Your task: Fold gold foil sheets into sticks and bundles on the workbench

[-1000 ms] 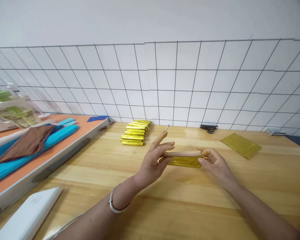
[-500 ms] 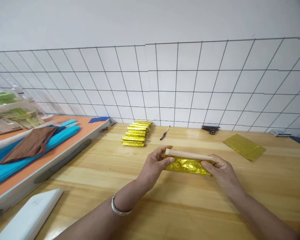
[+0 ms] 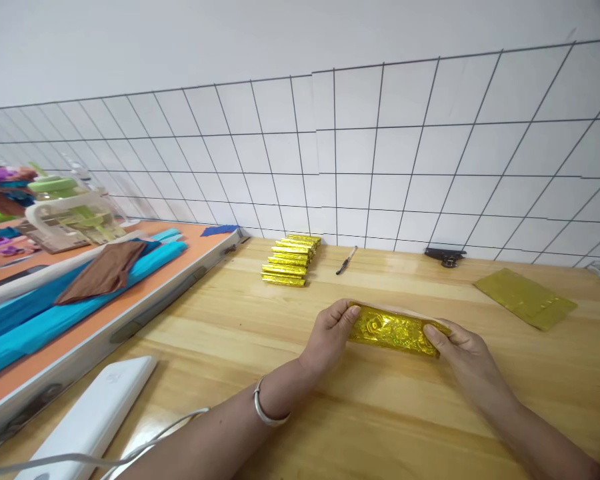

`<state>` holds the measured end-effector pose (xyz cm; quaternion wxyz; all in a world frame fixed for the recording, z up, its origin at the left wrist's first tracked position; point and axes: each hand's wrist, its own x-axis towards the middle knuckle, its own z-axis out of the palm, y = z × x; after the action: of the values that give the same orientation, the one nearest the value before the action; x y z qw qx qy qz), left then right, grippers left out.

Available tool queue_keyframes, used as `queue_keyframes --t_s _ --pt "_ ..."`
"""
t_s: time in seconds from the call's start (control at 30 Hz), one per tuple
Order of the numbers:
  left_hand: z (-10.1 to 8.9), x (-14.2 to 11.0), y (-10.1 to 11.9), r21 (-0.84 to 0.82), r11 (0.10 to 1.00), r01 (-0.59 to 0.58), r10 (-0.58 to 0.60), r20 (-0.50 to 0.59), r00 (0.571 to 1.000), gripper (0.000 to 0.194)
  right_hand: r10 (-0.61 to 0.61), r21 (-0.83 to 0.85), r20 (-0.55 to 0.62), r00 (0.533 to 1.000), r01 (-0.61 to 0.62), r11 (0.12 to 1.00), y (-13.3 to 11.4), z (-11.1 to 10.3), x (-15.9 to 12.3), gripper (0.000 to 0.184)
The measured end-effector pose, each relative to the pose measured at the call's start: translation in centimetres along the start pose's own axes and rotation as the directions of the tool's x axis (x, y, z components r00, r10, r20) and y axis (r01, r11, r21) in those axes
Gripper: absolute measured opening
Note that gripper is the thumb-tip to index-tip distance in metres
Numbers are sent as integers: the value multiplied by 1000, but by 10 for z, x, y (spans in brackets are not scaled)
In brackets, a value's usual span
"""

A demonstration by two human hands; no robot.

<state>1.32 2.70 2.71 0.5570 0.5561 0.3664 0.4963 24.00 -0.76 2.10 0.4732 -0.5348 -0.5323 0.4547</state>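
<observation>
A strip of shiny gold foil paper (image 3: 393, 331) is stretched between my two hands just over the wooden table. My left hand (image 3: 331, 333) pinches its left end, thumb on the front face. At the other end my right hand (image 3: 463, 347) is closed on the foil, also with the thumb in front. Only a thin pale edge of the light wooden strip behind the foil shows along the top. Farther back lie several folded gold foil strips (image 3: 286, 262) in an overlapping row. A flat gold sheet (image 3: 525, 298) rests to the right of my right hand.
A pen (image 3: 347, 261) and a black clip (image 3: 445, 257) lie near the gridded wall. At left, an orange-topped board (image 3: 213, 248) carries blue rolls, brown paper (image 3: 105, 270) and a clear green-lidded container (image 3: 73, 213). A white slab-like object (image 3: 93, 417) and cable are nearer me.
My left fingers, spread a second ago, have closed on the foil's left end. The foil has turned its face toward me, mostly covering the wooden strip. The camera view has shifted.
</observation>
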Motion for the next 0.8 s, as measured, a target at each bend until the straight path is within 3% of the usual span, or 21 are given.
queue_keyframes --t_s 0.23,0.53,0.8 --pt "1 -3 -5 192 974 -117 127 -41 991 28 -40 -15 -20 999 40 999 0 3 -2 35" --pt "2 -5 -16 179 974 -137 158 -111 981 27 -155 -115 -80 985 145 983 -3 10 -9 22" --pt "3 -4 -24 166 981 -104 124 -114 986 28 -170 -133 -87 982 158 978 -2 8 -11 21"
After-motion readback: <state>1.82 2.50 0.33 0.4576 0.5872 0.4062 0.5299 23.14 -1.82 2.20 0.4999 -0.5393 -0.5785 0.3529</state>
